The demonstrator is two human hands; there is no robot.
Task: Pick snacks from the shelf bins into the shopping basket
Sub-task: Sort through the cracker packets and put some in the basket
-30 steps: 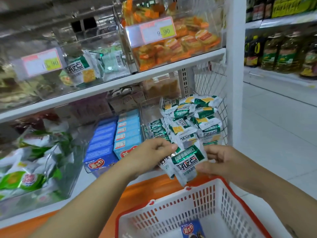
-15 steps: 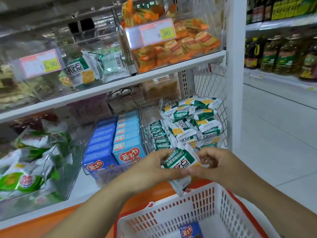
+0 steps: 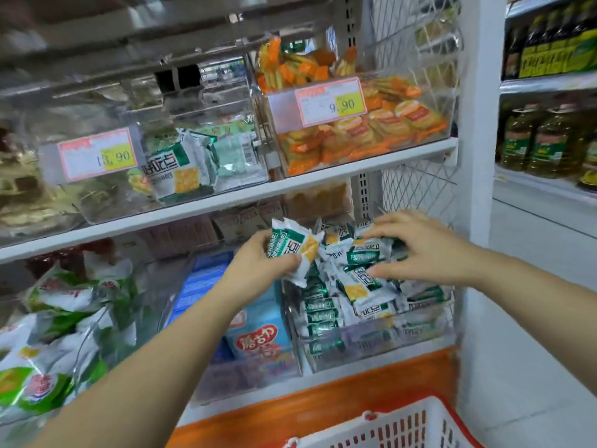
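Both hands have gone up from the basket (image 3: 397, 425) at the bottom right to the clear bin (image 3: 371, 345) at the middle right. The left hand (image 3: 258, 270) grips a few green-and-white snack packs (image 3: 292, 245) over the bin's left edge. The right hand (image 3: 423, 250) lies spread on the pile (image 3: 355, 286) inside the bin. It looks open, but the picture is blurry.

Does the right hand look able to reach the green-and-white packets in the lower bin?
Probably yes: the right hand rests spread on the packets, and the bin is open on top.

Shop aisle: price tags (image 3: 331, 102) on shelf bins (image 3: 365, 147) of packaged snacks, shelved oil bottles (image 3: 549, 140).
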